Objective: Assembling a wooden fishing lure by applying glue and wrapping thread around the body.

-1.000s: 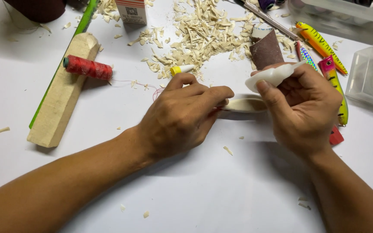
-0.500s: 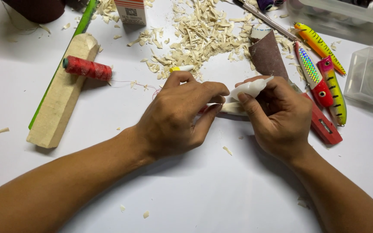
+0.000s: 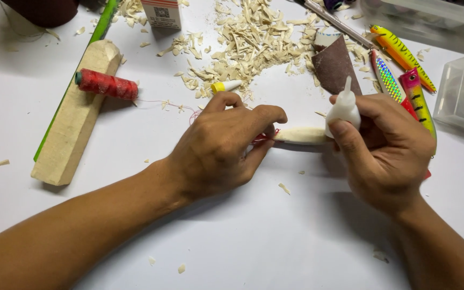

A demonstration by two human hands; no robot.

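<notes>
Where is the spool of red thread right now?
The spool of red thread lies at the upper left of the head view, resting across the long wooden block, well left of the left hand.

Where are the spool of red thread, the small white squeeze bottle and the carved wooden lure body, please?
spool of red thread [image 3: 107, 85]: head view, middle of the wound thread.
small white squeeze bottle [image 3: 343, 109]: head view, its body above the right thumb.
carved wooden lure body [image 3: 302, 136]: head view, bare middle between the hands.
</notes>
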